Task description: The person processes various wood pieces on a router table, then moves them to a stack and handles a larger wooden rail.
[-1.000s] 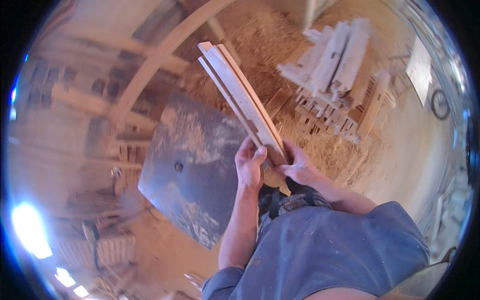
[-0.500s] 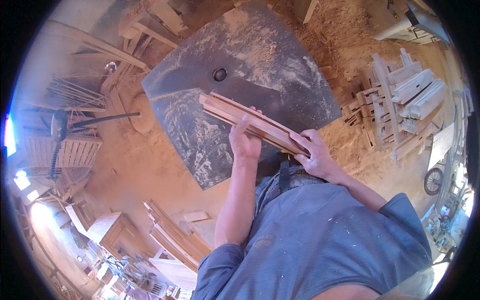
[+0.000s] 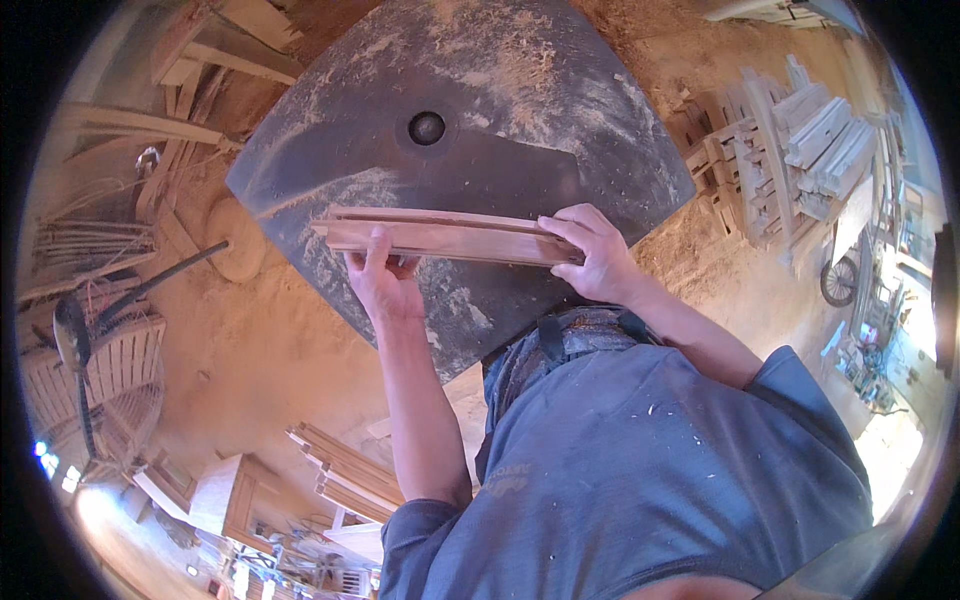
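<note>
A reddish-brown wooden strip (image 3: 460, 240) with grooves along its length lies almost level across the view, above a dark metal machine table (image 3: 520, 175). I cannot tell whether it is one piece or several held together. My left hand (image 3: 387, 290) grips it near the left end, thumb on the front face and fingers behind. At the other end, my right hand (image 3: 603, 257) is closed round it, thumb below and fingers on top. A round dark spindle or knob (image 3: 427, 128) stands in the sawdust-strewn table, beyond the strip.
Stacked timber (image 3: 800, 150) stands to the right of the table, with a spoked wheel (image 3: 840, 281) nearby. On the left is a dark-bladed fan (image 3: 72, 332). Long boards (image 3: 345, 470) lean at the lower left, beside my left arm. Sawdust covers the floor (image 3: 270, 370).
The wooden strip has turned from slanting down to the right to nearly level. My left hand has moved left along with its end. The right hand has risen slightly, and the view has shifted.
</note>
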Action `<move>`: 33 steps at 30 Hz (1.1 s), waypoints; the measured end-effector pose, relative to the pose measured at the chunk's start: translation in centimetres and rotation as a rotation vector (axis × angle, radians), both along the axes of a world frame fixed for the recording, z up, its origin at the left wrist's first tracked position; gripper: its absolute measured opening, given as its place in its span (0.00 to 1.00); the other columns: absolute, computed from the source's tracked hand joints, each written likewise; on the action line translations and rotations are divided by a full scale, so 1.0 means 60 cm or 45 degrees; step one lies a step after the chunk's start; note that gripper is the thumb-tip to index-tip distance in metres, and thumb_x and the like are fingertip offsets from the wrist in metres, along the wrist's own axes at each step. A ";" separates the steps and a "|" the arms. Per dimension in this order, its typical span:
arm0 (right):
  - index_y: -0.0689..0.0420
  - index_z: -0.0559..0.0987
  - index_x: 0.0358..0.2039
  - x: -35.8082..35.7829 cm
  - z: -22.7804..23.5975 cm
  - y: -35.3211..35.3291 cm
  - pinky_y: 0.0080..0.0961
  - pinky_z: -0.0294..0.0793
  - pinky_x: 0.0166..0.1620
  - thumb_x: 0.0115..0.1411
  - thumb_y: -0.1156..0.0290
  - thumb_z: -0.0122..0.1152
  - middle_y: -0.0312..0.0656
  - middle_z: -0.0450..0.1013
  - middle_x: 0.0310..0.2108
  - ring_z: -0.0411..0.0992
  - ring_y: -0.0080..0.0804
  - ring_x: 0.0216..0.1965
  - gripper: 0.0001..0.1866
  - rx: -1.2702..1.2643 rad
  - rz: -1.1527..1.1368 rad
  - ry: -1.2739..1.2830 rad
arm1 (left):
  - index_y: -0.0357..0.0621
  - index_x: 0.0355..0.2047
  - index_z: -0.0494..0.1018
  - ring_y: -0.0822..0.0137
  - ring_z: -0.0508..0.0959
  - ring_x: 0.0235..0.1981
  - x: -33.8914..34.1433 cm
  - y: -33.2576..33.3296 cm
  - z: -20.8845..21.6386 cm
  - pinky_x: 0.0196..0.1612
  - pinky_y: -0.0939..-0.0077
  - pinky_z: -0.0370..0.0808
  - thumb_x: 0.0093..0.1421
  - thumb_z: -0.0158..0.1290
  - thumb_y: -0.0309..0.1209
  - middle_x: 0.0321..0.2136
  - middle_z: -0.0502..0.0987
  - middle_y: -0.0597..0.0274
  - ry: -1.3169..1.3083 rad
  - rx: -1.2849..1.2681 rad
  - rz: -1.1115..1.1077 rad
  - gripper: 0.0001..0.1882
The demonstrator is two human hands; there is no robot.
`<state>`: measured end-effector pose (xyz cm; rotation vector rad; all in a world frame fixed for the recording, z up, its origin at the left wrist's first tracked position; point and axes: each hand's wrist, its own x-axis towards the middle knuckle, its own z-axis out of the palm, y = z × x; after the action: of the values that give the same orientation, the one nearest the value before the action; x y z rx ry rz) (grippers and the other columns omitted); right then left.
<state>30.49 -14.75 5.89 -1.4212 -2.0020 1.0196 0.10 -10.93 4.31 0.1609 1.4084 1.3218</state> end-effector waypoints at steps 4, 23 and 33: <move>0.58 0.74 0.59 -0.001 0.026 0.020 0.43 0.70 0.58 0.42 0.77 0.75 0.47 0.71 0.50 0.70 0.49 0.52 0.39 0.119 0.008 -0.299 | 0.47 0.62 0.64 0.61 0.80 0.46 0.044 0.034 0.034 0.33 0.61 0.85 0.63 0.63 0.35 0.51 0.74 0.56 0.284 -0.176 -0.065 0.30; 0.61 0.77 0.48 0.085 -0.012 0.045 0.41 0.71 0.46 0.41 0.80 0.67 0.44 0.70 0.38 0.70 0.46 0.43 0.27 0.136 -0.139 -0.312 | 0.35 0.37 0.78 0.66 0.78 0.39 0.067 0.102 -0.025 0.39 0.76 0.79 0.60 0.66 0.24 0.41 0.76 0.53 1.347 -0.050 -0.599 0.08; 0.59 0.80 0.52 0.108 -0.029 0.026 0.39 0.73 0.39 0.37 0.82 0.68 0.42 0.72 0.39 0.72 0.43 0.38 0.34 0.248 -0.233 -0.244 | 0.41 0.25 0.76 0.70 0.74 0.43 0.118 0.113 -0.007 0.41 0.76 0.73 0.53 0.71 0.21 0.46 0.72 0.61 1.144 0.000 -0.595 0.11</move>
<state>36.97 -13.22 4.14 -1.6088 -1.9949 0.6125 7.21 -4.14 3.87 1.1222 1.9360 0.8634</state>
